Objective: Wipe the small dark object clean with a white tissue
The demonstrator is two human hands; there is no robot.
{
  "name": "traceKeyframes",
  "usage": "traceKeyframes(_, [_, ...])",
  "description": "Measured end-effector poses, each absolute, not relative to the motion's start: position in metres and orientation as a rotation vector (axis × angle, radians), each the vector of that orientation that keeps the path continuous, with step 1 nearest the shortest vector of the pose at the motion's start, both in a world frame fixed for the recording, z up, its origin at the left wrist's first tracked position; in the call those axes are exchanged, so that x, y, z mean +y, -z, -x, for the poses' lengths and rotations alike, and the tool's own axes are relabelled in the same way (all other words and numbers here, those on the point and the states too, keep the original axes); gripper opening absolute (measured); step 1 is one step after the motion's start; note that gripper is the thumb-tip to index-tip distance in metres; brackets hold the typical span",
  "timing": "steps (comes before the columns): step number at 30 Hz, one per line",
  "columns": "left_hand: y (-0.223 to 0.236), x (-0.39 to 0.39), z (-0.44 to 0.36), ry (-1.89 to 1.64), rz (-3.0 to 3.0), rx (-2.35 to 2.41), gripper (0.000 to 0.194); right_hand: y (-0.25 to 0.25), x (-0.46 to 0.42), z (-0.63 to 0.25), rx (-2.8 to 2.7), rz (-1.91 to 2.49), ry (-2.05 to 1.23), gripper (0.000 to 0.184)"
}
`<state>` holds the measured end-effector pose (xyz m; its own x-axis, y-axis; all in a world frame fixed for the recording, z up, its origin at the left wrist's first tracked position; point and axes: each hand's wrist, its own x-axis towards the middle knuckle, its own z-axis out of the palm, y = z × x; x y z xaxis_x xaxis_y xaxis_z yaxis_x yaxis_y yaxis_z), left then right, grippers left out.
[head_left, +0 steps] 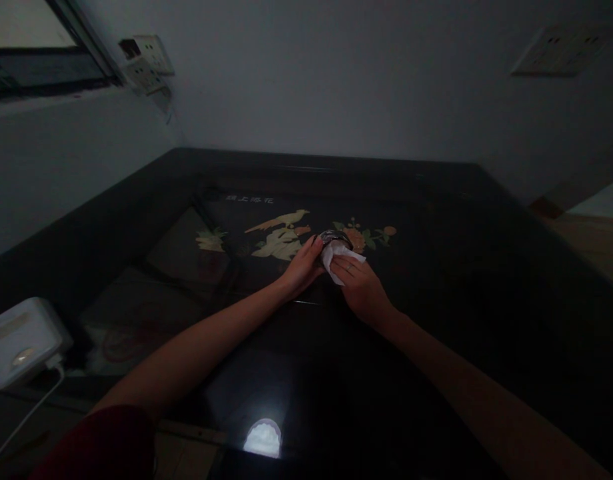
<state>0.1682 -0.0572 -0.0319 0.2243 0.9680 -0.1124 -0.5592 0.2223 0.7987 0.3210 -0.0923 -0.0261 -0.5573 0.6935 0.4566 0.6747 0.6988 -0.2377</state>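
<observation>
Out over the middle of the tabletop, my left hand (305,264) is closed on the left side of a dark, glossy, round-rimmed vessel (335,236). Its exact kind cannot be made out in the dim light. A crumpled white tissue (335,272) is pressed to the vessel's near side by my right hand (359,280), whose fingers bend over it. A ring shows on one of those fingers. The tissue and both hands hide most of the vessel's lower part.
The dark glossy table (296,340) bears an inlaid picture of a bird (281,221) and flowers. At the left edge sits a white box-shaped device (24,340) with a cable (29,413). A wall (326,87) with sockets (561,50) stands behind the table's far edge.
</observation>
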Motion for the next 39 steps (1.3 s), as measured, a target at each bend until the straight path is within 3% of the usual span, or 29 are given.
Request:
traceKeyframes(6, [0.035,-0.057,-0.166,-1.195,-0.879,0.618,0.038,0.032,-0.094,-0.317,-2.11,0.92,-0.612,0.046])
traceKeyframes(9, [0.036,-0.057,-0.165,-1.195,-0.878,0.618,0.038,0.031,-0.097,-0.315,-2.08,0.925,-0.71,0.043])
traceKeyframes(15, [0.037,-0.055,-0.164,-1.224,-0.794,0.624,0.034,0.037,-0.094,-0.315,-2.269,0.878,-0.415,0.046])
traceKeyframes(25, [0.03,-0.054,-0.164,-1.128,-0.586,0.629,0.045,0.021,-0.084,-0.33,-2.49,0.849,0.045,0.043])
traceKeyframes(39, [0.033,-0.05,-0.166,-1.123,-0.54,0.562,0.046,0.027,-0.091,-0.323,-2.444,0.896,-0.006,0.043])
